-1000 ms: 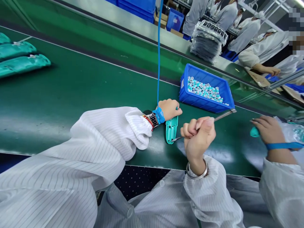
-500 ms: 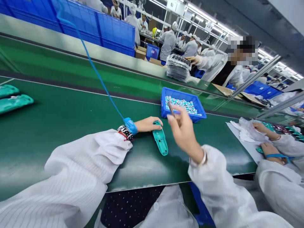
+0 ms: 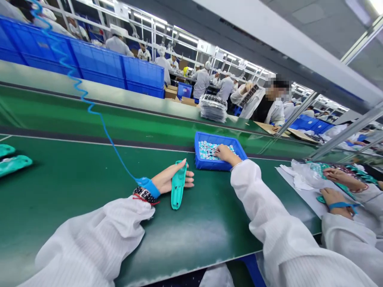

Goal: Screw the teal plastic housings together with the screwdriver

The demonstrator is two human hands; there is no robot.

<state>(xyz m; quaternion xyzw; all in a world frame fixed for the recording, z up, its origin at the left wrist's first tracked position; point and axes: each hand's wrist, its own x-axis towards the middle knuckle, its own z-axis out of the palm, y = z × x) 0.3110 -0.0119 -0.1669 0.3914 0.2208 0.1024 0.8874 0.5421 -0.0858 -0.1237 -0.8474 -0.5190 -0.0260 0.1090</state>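
My left hand (image 3: 165,180) cradles a long teal plastic housing (image 3: 178,190), its hollow inner side facing up. The thumb lies along the upper part of the housing, and the fingers reach out beneath it to the right. Over a blue bin (image 3: 211,164) my right hand (image 3: 226,154) is closed on thin metal tweezers (image 3: 212,149). Their tips point left, at the many small white and teal parts (image 3: 205,146) inside. Whether the tips grip a part is too small to tell.
Two teal housings (image 3: 14,164) lie at the far left of the green worktop (image 3: 89,171). A blue coiled cord (image 3: 104,127) runs to my left wrist strap. A co-worker's hands (image 3: 335,197) are at the right, beside plastic bags (image 3: 305,175). Stacked trays (image 3: 213,108) stand beyond.
My right hand has moved from above the housing into the blue bin with the tweezers. My left hand has turned palm up under the housing. The camera view has shifted.
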